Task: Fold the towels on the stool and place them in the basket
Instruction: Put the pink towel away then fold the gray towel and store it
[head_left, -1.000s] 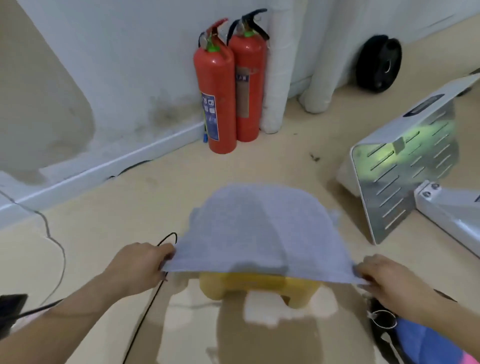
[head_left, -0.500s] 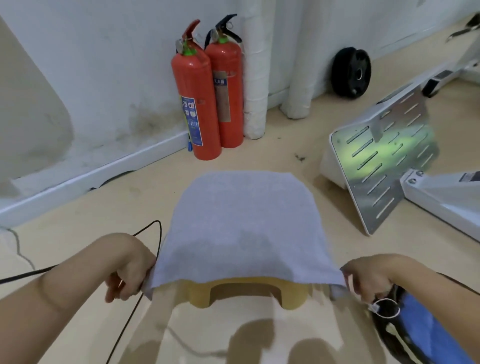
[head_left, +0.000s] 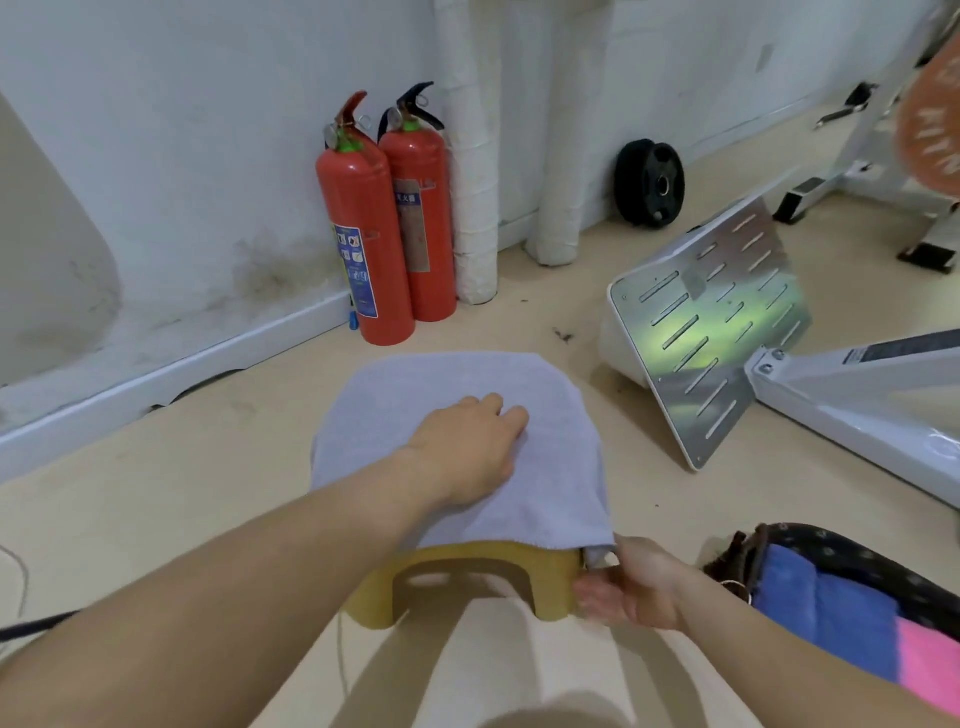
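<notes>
A pale grey-blue towel (head_left: 550, 467) lies draped over a yellow stool (head_left: 467, 582) in the middle of the floor. My left hand (head_left: 467, 452) rests flat on top of the towel, fingers stretched toward its far edge. At the stool's near right corner my right hand (head_left: 628, 587) pinches the towel's hanging corner. A dark patterned basket (head_left: 852, 551) at the lower right holds a folded blue towel (head_left: 821, 608) and a pink one (head_left: 930, 665).
Two red fire extinguishers (head_left: 384, 218) stand against the white wall behind the stool. A metal slotted plate (head_left: 711, 332) on a white machine frame lies to the right. A black weight plate (head_left: 649, 182) leans on the wall. A black cable (head_left: 31, 623) runs along the floor at left.
The towel has been laid down over the stool. My left hand let go of its left corner and moved onto the top of the towel. My right hand still holds the right corner.
</notes>
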